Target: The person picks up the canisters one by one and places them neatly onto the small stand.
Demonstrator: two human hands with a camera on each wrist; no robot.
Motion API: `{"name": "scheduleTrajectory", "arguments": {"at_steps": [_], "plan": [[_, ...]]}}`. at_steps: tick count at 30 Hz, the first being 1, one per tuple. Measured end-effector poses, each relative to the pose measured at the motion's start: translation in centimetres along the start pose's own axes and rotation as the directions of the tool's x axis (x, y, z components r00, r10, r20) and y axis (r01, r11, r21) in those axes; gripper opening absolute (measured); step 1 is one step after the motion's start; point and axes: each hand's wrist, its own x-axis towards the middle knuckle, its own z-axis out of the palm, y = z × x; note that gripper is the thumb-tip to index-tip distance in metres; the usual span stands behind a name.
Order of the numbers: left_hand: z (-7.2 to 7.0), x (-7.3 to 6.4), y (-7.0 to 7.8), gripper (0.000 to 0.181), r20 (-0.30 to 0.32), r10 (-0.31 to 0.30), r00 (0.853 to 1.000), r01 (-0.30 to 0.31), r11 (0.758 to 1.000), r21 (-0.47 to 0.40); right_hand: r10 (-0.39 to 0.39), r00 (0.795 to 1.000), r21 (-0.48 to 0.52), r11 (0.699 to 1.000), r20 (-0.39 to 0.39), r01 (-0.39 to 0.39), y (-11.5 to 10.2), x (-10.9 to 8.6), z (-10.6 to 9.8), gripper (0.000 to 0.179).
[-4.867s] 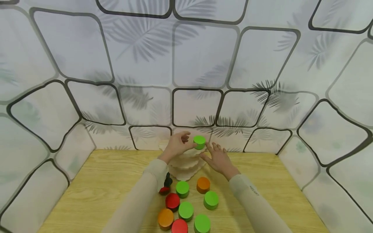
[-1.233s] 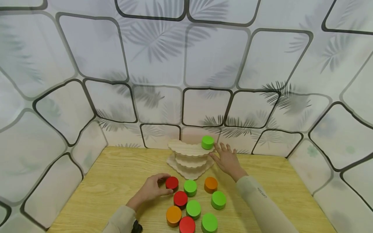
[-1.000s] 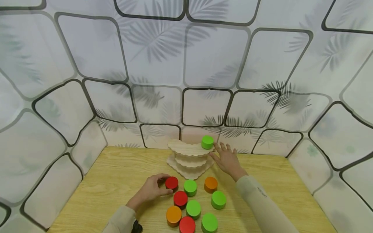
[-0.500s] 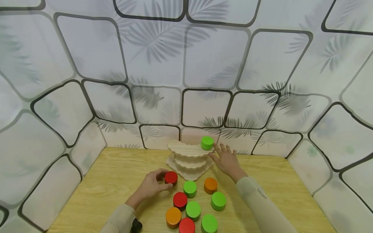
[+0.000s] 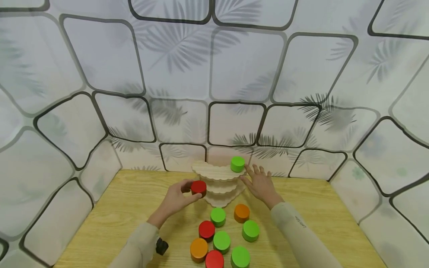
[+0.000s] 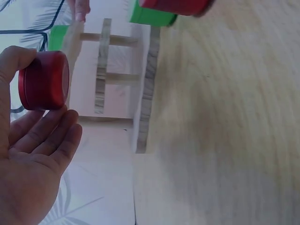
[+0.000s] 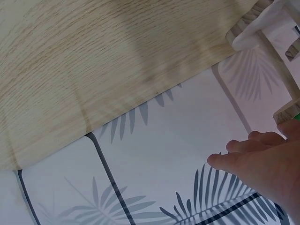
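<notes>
L hand (image 5: 175, 197) has the short glossy red cylinder (image 5: 199, 189) pinched btw. thumb & fingers, raised at the front-left of the pale, scallop-edged wooden tiered stand (image 5: 212, 172). Change: approx. 1 s ago that red cyl. sat on the yellowish wood-grain table (image 5: 127, 212), in front of the stand's left side; now it's up clear of the table & closer to the stand, so one piece fewer down there & the carry's under way, I'd judge. R hand (image 5: 263, 187) hasn't really shifted: fingers spread, nearly straight, gripping nothing, at the stand's right edge beside the short bright-green cylinder (image 5: 237, 164) on the top tier's right end; can't tell if they touch it. That green one's unmoved too. On the table in front of the stand: 4 green cylinders (image 5: 218, 217), 2 orange cylinders (image 5: 241, 213), 2 more red cylinders (image 5: 206, 230).
</notes>
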Motion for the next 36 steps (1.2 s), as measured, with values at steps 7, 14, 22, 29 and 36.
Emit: {"name": "scheduleTrajectory", "arguments": {"at_steps": [7,14,22,29,36], "plan": [[0.1,1.2,1.5,0.048,-0.015,0.005,1.0,-0.005,1.0,0.014,-0.002,1.0,-0.001,1.0,-0.004,0.002,-0.2,-0.1,-0.2,0.068],[0.6,2.7,2.7,0.05,-0.038,0.034,0.999,-0.033,0.999,0.016,-0.003,1.0,-0.019,1.0,-0.001,0.003,-0.2,-0.1,-0.1,0.069],[1.4,4.7,3.7,0.044,-0.034,0.08,0.996,-0.079,0.997,0.017,-0.007,1.0,-0.016,1.0,-0.014,0.007,-0.1,-0.1,-0.1,0.069],[2.5,6.6,4.0,0.044,-0.039,0.085,0.996,-0.083,0.995,0.054,-0.008,1.0,-0.016,1.0,-0.007,0.008,0.0,0.0,0.1,0.069],[3.6,7.7,4.2,0.04,-0.035,0.097,0.995,-0.094,0.992,0.083,0.01,1.0,-0.007,1.0,0.011,-0.01,-0.2,-0.1,-0.2,0.07]]}}
